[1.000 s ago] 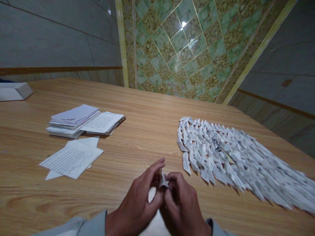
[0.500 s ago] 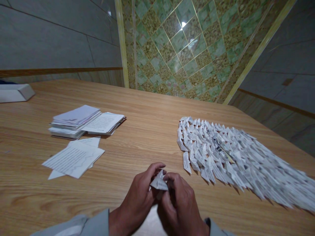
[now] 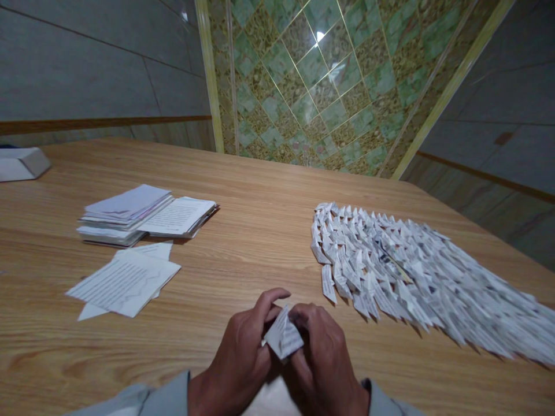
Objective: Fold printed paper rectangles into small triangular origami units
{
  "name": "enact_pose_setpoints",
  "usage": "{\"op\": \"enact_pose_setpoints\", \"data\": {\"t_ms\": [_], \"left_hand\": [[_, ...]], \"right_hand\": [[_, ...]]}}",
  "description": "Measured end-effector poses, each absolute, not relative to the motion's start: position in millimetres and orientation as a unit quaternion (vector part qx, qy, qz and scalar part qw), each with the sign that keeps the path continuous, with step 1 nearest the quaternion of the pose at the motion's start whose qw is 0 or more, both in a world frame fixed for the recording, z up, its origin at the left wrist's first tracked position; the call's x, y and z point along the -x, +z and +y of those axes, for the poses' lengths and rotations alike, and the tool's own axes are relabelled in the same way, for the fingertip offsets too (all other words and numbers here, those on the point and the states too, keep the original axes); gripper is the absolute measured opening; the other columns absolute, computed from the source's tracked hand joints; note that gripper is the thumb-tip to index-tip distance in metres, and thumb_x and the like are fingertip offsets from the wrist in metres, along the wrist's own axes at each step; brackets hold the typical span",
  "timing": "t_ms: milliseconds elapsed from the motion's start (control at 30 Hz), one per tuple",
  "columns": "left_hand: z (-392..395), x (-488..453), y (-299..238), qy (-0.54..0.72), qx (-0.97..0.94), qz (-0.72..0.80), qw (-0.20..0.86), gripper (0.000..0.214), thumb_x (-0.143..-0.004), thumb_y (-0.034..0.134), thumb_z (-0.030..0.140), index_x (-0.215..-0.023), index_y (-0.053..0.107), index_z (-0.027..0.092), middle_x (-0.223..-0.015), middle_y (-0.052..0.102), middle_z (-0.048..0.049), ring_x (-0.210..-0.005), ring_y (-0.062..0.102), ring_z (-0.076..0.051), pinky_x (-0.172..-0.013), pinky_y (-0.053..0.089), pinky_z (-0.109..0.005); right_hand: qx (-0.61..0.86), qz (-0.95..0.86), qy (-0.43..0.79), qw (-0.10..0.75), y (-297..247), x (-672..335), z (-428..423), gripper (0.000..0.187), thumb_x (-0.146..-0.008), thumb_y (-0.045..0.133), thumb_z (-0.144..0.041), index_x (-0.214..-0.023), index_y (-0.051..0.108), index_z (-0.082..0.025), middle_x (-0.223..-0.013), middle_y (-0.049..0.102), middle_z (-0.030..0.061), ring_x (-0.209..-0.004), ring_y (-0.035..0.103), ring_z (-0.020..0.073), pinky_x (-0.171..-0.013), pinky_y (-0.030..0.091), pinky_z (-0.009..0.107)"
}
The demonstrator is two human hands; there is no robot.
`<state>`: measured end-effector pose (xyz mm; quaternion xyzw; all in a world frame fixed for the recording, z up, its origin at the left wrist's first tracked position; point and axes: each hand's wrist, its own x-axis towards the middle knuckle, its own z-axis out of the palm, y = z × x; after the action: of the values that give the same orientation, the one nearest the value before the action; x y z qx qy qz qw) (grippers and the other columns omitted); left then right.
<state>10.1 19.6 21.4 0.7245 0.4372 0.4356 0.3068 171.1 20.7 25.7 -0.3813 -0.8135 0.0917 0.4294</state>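
Note:
Between my two hands, low in the middle of the view, is a small piece of folded paper [image 3: 284, 336] with printed lines on it and a pointed top. My left hand [image 3: 247, 346] grips its left side, with the index finger raised and curled above it. My right hand [image 3: 323, 349] pinches the right side, fingers bent over the edge. Both thumbs are partly hidden beneath the paper. To the right, a large group of folded paper boats [image 3: 390, 266] stands in tight rows. Loose printed sheets [image 3: 125, 283] lie to the left of my hands.
Behind the loose sheets are a stack of paper [image 3: 125, 211] and an adjoining printed pile [image 3: 180, 216]. A white box [image 3: 23, 163] sits at the far left of the wooden table [image 3: 255, 231]. A green tiled wall [image 3: 303, 86] rises beyond the table.
The folded paper has turned in my hands, and more of its printed face shows now. Both hands stay around it in nearly the same place. The view has shifted slightly.

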Motion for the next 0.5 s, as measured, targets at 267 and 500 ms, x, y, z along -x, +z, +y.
{"op": "enact_pose_setpoints", "data": {"t_ms": [267,500], "left_hand": [[16,-10,13,0.434,-0.759,0.396,0.28,0.05,-0.088,0.053,0.011,-0.135,0.046,0.028,-0.1,0.078,-0.0024,-0.081,0.075,-0.018,-0.072,0.054,-0.022],[11,-8,1,0.408,-0.775,0.404,0.262,0.076,-0.088,0.047,0.01,-0.157,0.021,0.029,-0.09,0.074,-0.0009,-0.073,0.071,-0.019,-0.068,0.053,-0.026]], "right_hand": [[0.391,-0.802,0.081,0.443,23,-173,23,0.019,-0.085,0.05,-0.012,-0.102,0.053,-0.021,-0.083,0.067,0.0032,-0.07,0.062,0.02,-0.062,0.045,0.03],[0.397,-0.816,0.034,0.419,28,-174,25,0.013,-0.088,0.049,-0.016,-0.099,0.055,-0.018,-0.074,0.063,0.0031,-0.064,0.057,0.0204,-0.059,0.04,0.031]]}}
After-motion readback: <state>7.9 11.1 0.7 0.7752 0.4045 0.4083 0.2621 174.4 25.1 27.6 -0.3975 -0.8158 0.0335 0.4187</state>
